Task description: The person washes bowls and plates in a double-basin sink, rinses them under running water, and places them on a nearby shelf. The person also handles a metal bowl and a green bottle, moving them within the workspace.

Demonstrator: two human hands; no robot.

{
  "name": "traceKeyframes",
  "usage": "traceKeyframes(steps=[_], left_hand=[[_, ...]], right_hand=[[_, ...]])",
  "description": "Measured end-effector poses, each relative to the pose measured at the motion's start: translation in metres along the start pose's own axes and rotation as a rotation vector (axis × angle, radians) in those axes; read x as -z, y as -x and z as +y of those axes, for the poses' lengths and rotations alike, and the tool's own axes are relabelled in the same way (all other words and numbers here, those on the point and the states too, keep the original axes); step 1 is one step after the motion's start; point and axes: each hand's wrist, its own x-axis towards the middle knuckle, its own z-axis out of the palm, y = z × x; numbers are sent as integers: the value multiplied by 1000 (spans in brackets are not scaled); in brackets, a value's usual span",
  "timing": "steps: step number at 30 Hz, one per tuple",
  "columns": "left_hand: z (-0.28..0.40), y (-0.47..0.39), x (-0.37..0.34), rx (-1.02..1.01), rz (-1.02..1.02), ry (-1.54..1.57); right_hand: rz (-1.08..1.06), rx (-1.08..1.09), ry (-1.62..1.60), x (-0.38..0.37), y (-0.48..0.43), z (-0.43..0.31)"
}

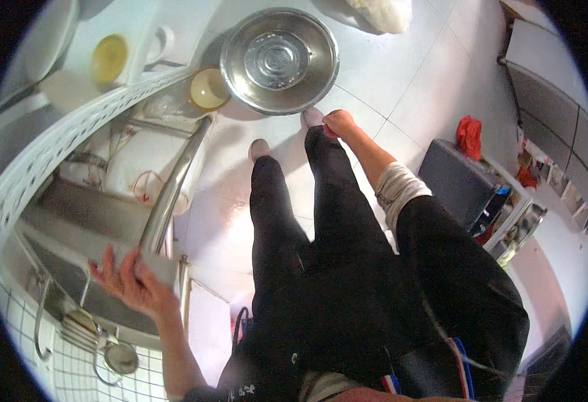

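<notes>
My left hand (138, 286) is raised at the left, slightly blurred, with its fingers apart and nothing in them. Its fingertips are by the lower end of a shiny metal tube (175, 186); whether they touch it I cannot tell. My right hand (339, 123) reaches down and forward, its fingers curled in, and I see nothing in it. Just beyond it, a wide stainless-steel basin (233, 88) stands on the tiled floor. Clear liquid appears to lie in its bottom. A shoe tip (313, 116) shows beside the right hand.
A cream-coloured round container (208, 89) stands against the basin's left side. A white perforated plastic edge (57, 133) curves along the left. Metal hooks (42, 321) hang at lower left. To the right are a dark grey box (454, 186) and a red bag or cloth (468, 138).
</notes>
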Motion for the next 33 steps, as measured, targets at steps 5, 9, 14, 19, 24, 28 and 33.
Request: traceKeyframes(steps=[5, 9, 14, 19, 24, 28, 33], left_hand=[[-19, 6, 10, -101, -164, -51], [-75, 28, 32, -196, -206, -100], [-197, 44, 82, -154, -237, -32], [-258, -5, 96, -125, -341, 65], [-165, -10, 30, -478, -24, 7], [-106, -10, 25, -129, -133, 103], [-71, 10, 17, 26, 14, 118]], right_hand=[[144, -466, -885, -57, -45, -8], [191, -502, -1312, -86, -70, -16], [217, -474, -1453, -93, -116, -14], [302, -323, -1679, -102, -150, 3], [621, -575, -898, -136, -121, 97], [745, -643, -1438, -187, -39, 181], [539, -521, -1963, -207, 57, 239]])
